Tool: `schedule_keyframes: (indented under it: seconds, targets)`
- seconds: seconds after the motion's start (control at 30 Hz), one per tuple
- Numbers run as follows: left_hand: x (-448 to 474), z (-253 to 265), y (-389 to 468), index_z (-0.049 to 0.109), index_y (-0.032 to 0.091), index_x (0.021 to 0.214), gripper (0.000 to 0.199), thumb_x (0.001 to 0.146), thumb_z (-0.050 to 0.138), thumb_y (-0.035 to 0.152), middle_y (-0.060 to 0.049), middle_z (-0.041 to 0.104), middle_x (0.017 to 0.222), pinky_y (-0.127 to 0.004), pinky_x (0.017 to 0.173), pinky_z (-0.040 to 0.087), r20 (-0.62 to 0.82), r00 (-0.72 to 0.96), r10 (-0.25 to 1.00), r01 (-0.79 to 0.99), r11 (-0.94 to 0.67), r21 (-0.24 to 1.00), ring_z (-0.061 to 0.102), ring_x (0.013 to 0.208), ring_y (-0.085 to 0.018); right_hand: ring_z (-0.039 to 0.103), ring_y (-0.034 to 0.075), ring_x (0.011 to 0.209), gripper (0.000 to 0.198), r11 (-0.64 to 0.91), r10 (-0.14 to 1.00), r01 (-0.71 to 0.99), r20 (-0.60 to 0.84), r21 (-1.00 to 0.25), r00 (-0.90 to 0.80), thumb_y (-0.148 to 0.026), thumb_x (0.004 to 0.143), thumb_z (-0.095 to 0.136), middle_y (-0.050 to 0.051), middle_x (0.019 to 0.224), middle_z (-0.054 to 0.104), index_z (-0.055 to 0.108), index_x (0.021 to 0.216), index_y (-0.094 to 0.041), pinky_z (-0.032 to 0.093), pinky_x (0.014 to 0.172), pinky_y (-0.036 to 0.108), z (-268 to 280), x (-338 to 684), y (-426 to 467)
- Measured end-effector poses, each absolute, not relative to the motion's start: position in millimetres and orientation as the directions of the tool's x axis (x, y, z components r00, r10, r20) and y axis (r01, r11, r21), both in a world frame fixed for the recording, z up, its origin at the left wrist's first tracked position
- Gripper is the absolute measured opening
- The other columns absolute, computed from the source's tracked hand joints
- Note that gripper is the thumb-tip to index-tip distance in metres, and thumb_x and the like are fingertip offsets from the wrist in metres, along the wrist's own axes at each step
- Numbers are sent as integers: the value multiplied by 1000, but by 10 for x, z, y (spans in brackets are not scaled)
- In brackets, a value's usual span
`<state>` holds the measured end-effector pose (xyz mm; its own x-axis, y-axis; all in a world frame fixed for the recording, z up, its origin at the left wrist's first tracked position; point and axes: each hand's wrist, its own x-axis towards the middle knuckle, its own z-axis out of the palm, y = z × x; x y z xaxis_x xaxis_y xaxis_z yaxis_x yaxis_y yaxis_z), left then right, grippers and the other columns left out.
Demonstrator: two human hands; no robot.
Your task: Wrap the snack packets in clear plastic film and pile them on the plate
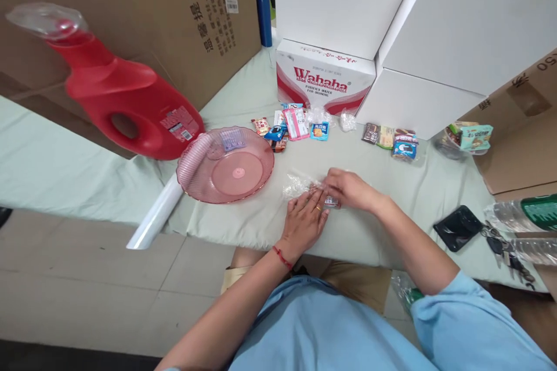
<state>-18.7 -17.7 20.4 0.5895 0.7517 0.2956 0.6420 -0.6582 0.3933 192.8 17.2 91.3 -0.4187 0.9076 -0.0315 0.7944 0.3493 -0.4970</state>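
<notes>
**Both hands on clear wrap (296, 185), front of table**

Head view:
- Pressing down with left hand (304, 220), laid flat, fingers extended, grasping nothing visible.
- Pinching at wrap with right hand (348, 186), fingers curled in. Can't tell exact grip; tips partly hidden.
- Placed wrap: on cloth (237, 226), right of plate (256, 153), short of snacks (298, 122). Showing part of a dark packet (331, 202) beneath the hands. Can't tell whether inside wrap or just under.

Risks, judged from here:
- Could tear wrap by pulling hard on so thin a film.
- Could skid packet, or ruck up cloth, by pressing unevenly with left palm.
- Could crush contents with too much weight on that palm.
- Could lose the pinch on slick, creased film.
- Could knock plate with a wide leftward swing; seen overlapping white roll (154, 214), so maybe not sitting level.
- Could tip roll off: already poking past table edge, easy to catch with left forearm.
</notes>
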Motion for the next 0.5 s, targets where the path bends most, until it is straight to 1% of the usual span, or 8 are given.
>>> schedule_keyframes:
  seconds: [0.07,0.1,0.17,0.27,0.33,0.4,0.47,0.5]
  targets:
    - [-185,208,-170,71,25,138,39,109,47,38,-9,71,143,-51,103,46,284,589,756,640,-652,407,62,129,-33,62,19,87,25,343,899,844,-116,-413,-422,-20,102,53,7,102,66,72,118,-22,45,76,27,858,1876,-51]
    - [-187,209,-158,73,25,133,37,108,49,36,-9,73,141,-51,100,47,282,588,758,636,-649,418,63,126,-32,63,20,89,28,328,908,864,-125,-382,-400,-19,103,52,7,105,67,71,123,-23,45,77,27,811,1855,-138]
    - [-203,208,-121,74,26,130,34,105,52,30,-7,74,139,-50,98,48,291,584,758,609,-646,459,62,124,-32,64,22,97,33,313,929,877,-77,-364,-363,-16,103,50,10,113,68,67,132,-22,48,81,29,696,1824,-258]
    - [-277,188,-62,75,28,128,37,100,53,20,-6,75,136,-52,103,49,340,539,771,529,-624,575,60,126,-30,63,25,114,43,321,937,867,-4,-380,-348,-15,105,46,14,130,67,61,145,-23,51,92,35,547,1797,-336]
    - [-362,162,-47,76,27,122,35,100,50,18,-8,75,135,-53,107,48,371,434,821,502,-562,658,61,124,-29,60,26,121,50,300,946,877,-3,-376,-325,-14,106,44,13,137,65,57,152,-27,51,97,37,498,1783,-355]
    - [-451,125,-59,74,24,119,30,103,48,23,-12,72,137,-55,111,46,383,263,886,522,-464,716,61,126,-29,60,26,121,54,272,954,889,-21,-368,-300,-13,106,43,10,134,65,55,155,-32,51,98,37,493,1767,-367]
    - [-514,80,-89,68,20,126,30,105,50,33,-16,67,141,-58,115,43,379,77,922,562,-354,748,58,132,-31,60,26,117,55,263,956,897,-29,-354,-291,-12,106,42,8,127,66,57,154,-35,50,99,36,515,1742,-379]
    - [-526,57,-102,64,18,132,36,105,52,38,-18,65,142,-59,117,41,368,4,930,577,-303,759,56,136,-32,59,26,115,56,264,957,902,-28,-342,-290,-11,106,42,8,123,67,58,154,-36,50,99,36,530,1724,-383]
